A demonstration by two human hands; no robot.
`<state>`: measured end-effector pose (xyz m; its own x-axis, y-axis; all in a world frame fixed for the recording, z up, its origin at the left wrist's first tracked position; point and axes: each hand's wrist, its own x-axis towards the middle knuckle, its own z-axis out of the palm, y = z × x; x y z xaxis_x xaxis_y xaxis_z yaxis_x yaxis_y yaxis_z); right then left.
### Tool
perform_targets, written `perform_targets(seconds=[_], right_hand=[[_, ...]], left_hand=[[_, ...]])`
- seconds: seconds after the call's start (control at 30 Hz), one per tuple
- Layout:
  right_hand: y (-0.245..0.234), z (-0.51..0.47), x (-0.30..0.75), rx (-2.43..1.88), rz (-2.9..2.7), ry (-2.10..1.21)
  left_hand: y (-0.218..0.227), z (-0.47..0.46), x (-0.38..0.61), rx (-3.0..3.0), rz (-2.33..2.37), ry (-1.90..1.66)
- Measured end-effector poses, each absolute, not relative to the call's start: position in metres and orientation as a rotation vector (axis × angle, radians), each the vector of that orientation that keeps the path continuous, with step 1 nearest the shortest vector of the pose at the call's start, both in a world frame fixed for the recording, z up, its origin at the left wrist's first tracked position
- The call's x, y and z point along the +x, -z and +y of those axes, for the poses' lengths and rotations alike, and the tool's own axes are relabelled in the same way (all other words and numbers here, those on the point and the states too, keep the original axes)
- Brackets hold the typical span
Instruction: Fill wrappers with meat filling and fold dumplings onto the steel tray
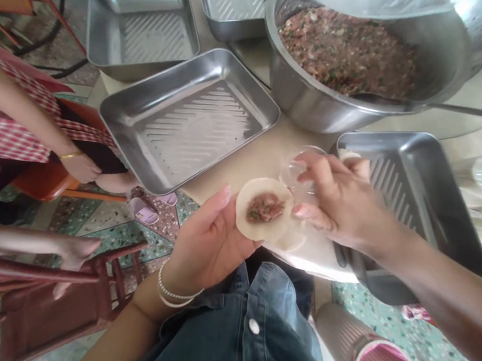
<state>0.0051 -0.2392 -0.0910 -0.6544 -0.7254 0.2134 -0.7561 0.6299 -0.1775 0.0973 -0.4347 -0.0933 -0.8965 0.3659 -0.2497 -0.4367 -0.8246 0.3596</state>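
Leftward, a metal tray (198,131) sits near the left hand (217,233), which lies palm up and cups loosely, holding the dough wrapper (270,233) at its fingers, presumably level so the filling (266,208) sits centred. Beside it the right hand (341,201) arches palm down, thumb and fingers parted, seemingly empty, by a clear dish (290,173); whether they touch it, I cannot tell.

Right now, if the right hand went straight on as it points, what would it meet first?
The right hand would likely meet the small clear bowl first, though depth is unclear.
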Motion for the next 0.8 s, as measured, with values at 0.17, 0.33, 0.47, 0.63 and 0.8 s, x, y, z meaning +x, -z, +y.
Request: perform_targets(seconds=[0.17,0.33,0.47,0.63,0.8], right_hand=[[0.083,-0.243,0.019,1.247,-2.582,-0.391],[0.065,-0.254,0.051,1.457,-2.388,-0.667],[0.072,-0.262,0.063,1.645,-2.306,-0.635],[0.079,-0.256,0.064,1.701,-2.160,-0.635],[0.081,-0.235,0.070,1.658,-2.061,-0.589]], left_hand=[[0.092,-0.434,0.096,-0.192,0.589,-2.679],[0.086,-0.425,0.096,-0.112,0.551,-2.614],[0.082,-0.426,0.096,-0.111,0.536,-2.596],[0.084,-0.434,0.099,-0.165,0.565,-2.579],[0.086,-0.436,0.100,-0.114,0.482,-2.559]])
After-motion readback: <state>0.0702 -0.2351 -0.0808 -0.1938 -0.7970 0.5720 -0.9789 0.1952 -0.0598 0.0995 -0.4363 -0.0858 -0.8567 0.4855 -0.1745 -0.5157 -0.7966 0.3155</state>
